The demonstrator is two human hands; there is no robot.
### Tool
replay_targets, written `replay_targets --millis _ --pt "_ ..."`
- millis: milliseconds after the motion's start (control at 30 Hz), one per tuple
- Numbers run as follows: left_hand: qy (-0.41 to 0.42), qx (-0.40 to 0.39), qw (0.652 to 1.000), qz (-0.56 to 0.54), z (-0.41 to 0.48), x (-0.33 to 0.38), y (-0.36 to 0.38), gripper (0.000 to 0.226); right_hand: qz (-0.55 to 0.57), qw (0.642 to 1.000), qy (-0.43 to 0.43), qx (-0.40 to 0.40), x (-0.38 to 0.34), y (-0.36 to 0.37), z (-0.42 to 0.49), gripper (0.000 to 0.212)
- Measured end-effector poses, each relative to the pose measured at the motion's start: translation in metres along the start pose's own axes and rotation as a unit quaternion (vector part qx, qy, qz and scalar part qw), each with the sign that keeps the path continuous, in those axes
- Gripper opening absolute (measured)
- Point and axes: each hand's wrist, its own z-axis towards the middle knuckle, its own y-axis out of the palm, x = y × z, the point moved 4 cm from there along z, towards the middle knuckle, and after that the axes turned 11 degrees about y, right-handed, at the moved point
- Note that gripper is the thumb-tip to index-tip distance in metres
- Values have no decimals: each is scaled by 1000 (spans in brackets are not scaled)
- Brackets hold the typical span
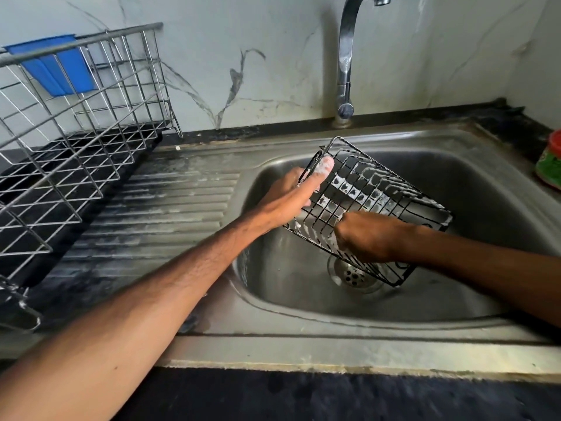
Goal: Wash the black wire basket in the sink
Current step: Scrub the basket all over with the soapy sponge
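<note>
Left hand (285, 199) grips soapy black wire basket (383, 189), right hand (367, 238) curled round its grid.

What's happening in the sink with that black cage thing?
Someone is washing a black wire basket, held tilted over the sink. The left hand holds its upper rim, with a soapy thumb hooked over the wire. The right hand is curled against the lower wires; whether it holds a scrubber can't be seen. White foam clings to the wires. No water shows falling from the tap.
</note>
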Motion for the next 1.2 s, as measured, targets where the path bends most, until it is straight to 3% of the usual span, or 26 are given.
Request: replay_targets --millis 33,100,200,267,333,433,533,633,700,767,833,900,1033,1133,1200 --pt "-5 -4 1000 -5 -1 1 0 70 12 1000 12 -13 0 -2 0 48" --pt "9 -5 1000 0 -1 2 0 78 50 998 34 2 -3 -15 2 27" --pt "23 25 999 23 2 0 -1 70 190 971 66 127 -7 -44 6 10" --pt "20 37 999 24 4 0 -3 66 237 957 51 162 -16 -52 8 9" --pt "15 31 999 13 2 3 -2 63 191 973 10 132 -28 -41 10 15" --pt "0 15 1000 8 1 1 -1 41 123 989 -6 81 -16 -21 8 26" --pt "1 7 1000 14 -1 2 -2 60 57 998 18 -18 15 0 3 34" --pt "19 26 999 41 0 2 -6 66 -69 981 69 -168 29 25 -5 17" --pt "32 32 997 55 1 4 -7 72 -46 986 71 -144 26 19 0 28" --pt "37 31 998 41 1 5 -6 78 73 993 86 -38 14 -6 9 39" --pt "32 34 998 39 0 6 -5 84 210 972 97 44 -5 -28 15 27" --pt "20 42 998 40 -1 6 -4 85 235 966 84 69 -20 -33 18 18" --pt "16 54 996 65 1 2 -9 73 145 986 83 -11 -2 -19 5 15" --pt "18 42 997 66 1 4 -9 72 -26 981 112 -158 18 7 -7 13" --pt "29 41 997 65 1 6 -9 73 -29 978 130 -160 20 13 -4 8"
